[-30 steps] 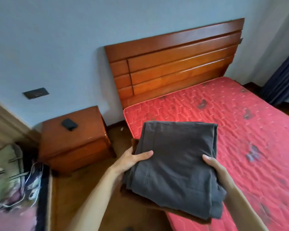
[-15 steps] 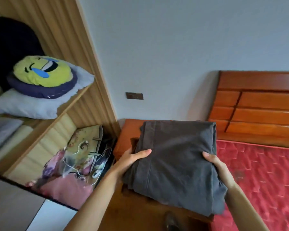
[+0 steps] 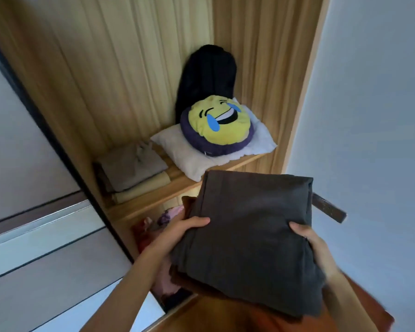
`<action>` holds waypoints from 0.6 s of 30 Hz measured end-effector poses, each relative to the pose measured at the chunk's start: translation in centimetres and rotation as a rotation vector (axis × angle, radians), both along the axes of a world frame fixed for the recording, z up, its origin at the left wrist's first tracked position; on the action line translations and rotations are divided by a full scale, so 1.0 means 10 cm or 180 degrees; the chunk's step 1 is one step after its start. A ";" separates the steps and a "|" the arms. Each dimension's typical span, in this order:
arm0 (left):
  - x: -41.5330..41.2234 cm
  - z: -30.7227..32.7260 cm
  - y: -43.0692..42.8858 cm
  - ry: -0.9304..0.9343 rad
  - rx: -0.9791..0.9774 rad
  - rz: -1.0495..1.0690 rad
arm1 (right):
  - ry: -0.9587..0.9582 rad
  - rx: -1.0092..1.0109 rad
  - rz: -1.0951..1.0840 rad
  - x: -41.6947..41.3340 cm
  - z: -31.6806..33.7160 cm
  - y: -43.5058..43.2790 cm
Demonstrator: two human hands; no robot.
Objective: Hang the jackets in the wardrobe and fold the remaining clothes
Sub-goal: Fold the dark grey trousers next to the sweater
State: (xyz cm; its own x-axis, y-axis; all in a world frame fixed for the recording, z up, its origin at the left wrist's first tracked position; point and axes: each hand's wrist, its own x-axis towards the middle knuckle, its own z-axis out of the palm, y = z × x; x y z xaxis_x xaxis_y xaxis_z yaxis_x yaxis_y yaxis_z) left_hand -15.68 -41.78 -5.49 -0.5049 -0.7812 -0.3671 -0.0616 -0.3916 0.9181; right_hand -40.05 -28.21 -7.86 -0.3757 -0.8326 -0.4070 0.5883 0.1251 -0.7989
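Observation:
I hold a folded stack of clothes in front of the open wardrobe. A dark grey folded garment (image 3: 249, 236) lies on top, and the edge of a brown garment (image 3: 189, 282) shows beneath it. My left hand (image 3: 177, 232) grips the stack's left edge, thumb on top. My right hand (image 3: 314, 248) grips its right edge, thumb on top. The wardrobe shelf (image 3: 175, 190) lies just beyond the stack, a little higher and to the left.
On the shelf lie a small pile of folded beige clothes (image 3: 132, 171), a white pillow (image 3: 185, 155), a yellow emoji cushion (image 3: 218, 125) and a black bag (image 3: 206, 77). Coloured clothes (image 3: 153, 224) fill the compartment below. A sliding door (image 3: 29, 188) stands left, a wall (image 3: 369, 116) right.
My view has swung left from the bed and nightstand to the wardrobe. The stack stays in both hands and now sits close to the shelf.

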 end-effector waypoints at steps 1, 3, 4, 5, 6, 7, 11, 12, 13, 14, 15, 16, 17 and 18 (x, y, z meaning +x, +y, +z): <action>0.09 0.05 -0.12 0.0034 0.0010 0.0148 | 0.0019 -0.0051 0.0172 0.02 0.05 -0.24; 0.28 0.14 -0.35 0.0119 -0.0032 0.0481 | 0.0027 -0.0208 0.0469 0.09 0.17 -0.73; 0.36 0.18 -0.49 0.0134 -0.0111 0.0656 | 0.0056 -0.0286 0.0599 0.13 0.24 -0.98; 0.45 0.20 -0.63 0.0153 -0.0188 0.0827 | 0.0122 -0.0326 0.0746 0.19 0.31 -1.23; 0.53 0.22 -0.79 0.0178 -0.0262 0.1003 | 0.0180 -0.0413 0.0894 0.25 0.38 -1.49; 0.60 0.24 -0.95 0.0208 -0.0317 0.1215 | 0.0242 -0.0483 0.1007 0.31 0.46 -1.76; 0.84 0.28 -1.57 0.0437 -0.0504 0.1997 | 0.0592 -0.0602 0.1280 0.57 0.80 -2.80; 0.89 0.28 -1.72 0.0459 -0.0548 0.2107 | 0.0678 -0.0627 0.1380 0.64 0.88 -3.04; 0.93 0.28 -1.87 0.0483 -0.0585 0.2215 | 0.0722 -0.0635 0.1492 0.70 0.95 -3.27; 0.96 0.29 -2.01 0.0495 -0.0617 0.2328 | 0.0756 -0.0636 0.1575 0.76 1.00 -3.50; 1.00 0.30 -2.14 0.0512 -0.0636 0.2465 | 0.0766 -0.0616 0.1628 0.81 1.05 -3.73; 1.02 0.30 -2.27 0.0526 -0.0660 0.2604 | 0.0787 -0.0614 0.1661 0.87 1.09 -3.95; 1.02 0.32 -2.37 0.0559 -0.0669 0.2734 | 0.0785 -0.0634 0.1706 0.92 1.12 -4.14; 1.02 0.35 -2.47 0.0572 -0.0697 0.2856 | 0.0778 -0.0630 0.1751 0.98 1.16 -4.32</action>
